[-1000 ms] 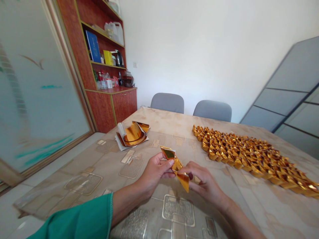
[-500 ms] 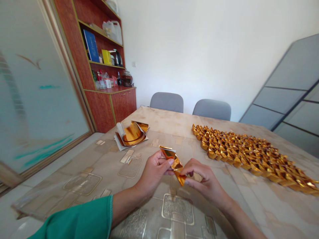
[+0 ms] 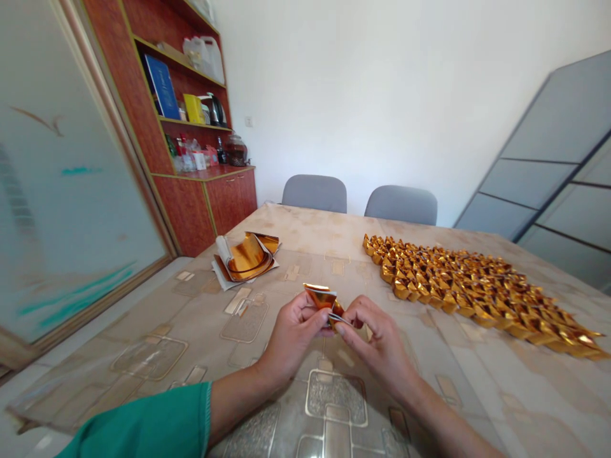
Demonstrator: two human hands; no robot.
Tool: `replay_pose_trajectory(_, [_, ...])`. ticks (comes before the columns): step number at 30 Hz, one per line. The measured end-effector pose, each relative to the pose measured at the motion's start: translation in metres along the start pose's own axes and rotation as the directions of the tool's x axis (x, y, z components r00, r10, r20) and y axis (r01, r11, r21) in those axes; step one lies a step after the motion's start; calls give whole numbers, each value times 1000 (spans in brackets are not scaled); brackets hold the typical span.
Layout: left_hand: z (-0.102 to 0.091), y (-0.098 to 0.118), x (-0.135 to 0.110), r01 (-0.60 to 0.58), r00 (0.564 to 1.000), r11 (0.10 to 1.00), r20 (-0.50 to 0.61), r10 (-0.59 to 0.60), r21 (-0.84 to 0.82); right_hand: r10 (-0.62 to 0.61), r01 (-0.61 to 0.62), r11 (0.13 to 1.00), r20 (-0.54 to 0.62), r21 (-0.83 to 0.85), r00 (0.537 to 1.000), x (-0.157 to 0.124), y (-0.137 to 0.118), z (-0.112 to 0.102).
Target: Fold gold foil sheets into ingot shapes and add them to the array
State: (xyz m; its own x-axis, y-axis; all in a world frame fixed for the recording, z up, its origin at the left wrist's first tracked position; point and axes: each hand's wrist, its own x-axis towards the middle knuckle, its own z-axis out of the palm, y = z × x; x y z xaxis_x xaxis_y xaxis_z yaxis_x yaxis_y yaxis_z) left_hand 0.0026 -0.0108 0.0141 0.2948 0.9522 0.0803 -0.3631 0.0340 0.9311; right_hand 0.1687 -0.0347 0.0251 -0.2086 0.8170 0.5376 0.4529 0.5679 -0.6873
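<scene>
A piece of gold foil paper (image 3: 321,296), partly folded and pale on its reverse side, is held above the table between both hands. My left hand (image 3: 296,334) pinches its left part between thumb and fingers. With thumb and forefinger, my right hand (image 3: 371,331) grips its lower right end, which is bent up; the fingers partly hide the folds. Beyond my left hand lies a curled stack of gold foil sheets (image 3: 247,257). To the right, many folded gold foil pieces (image 3: 458,280) stand in tight rows.
A patterned clear cover lies over the table (image 3: 305,229). Two grey chairs (image 3: 315,193) (image 3: 401,203) stand at its far side. At the back left is a reddish wooden cabinet (image 3: 186,207) with bottles, a kettle and other items on its shelves.
My right hand has bent the lower right end of the foil paper upward toward the middle, so it looks shorter. My left hand keeps its pinch. The view has shifted slightly.
</scene>
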Motion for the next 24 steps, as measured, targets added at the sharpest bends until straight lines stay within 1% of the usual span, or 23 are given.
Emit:
replay_pose_trajectory(5, [2, 2, -2, 28, 999, 1000, -30, -28, -13, -13, 12, 1000, -44, -28, 999, 0, -3, 0])
replay_pose_trajectory(9, [3, 2, -3, 51, 998, 998, -39, -51, -22, 0, -2, 999, -67, -35, 998, 1, -3, 1])
replay_pose_trajectory(16, [5, 2, -3, 56, 997, 997, -48, -58, -53, 49, -52, 998, -96, -34, 994, 1, -1, 3])
replay_pose_trajectory(19, [5, 1, -4, 64, 997, 997, -29, -66, -44, 36, -39, 998, -75, -51, 997, 0, -2, 2])
replay_pose_trajectory(24, [4, -2, -3, 94, 996, 995, -7, -94, -40, -4, 1, 992, -20, -125, 1000, -1, 0, 1])
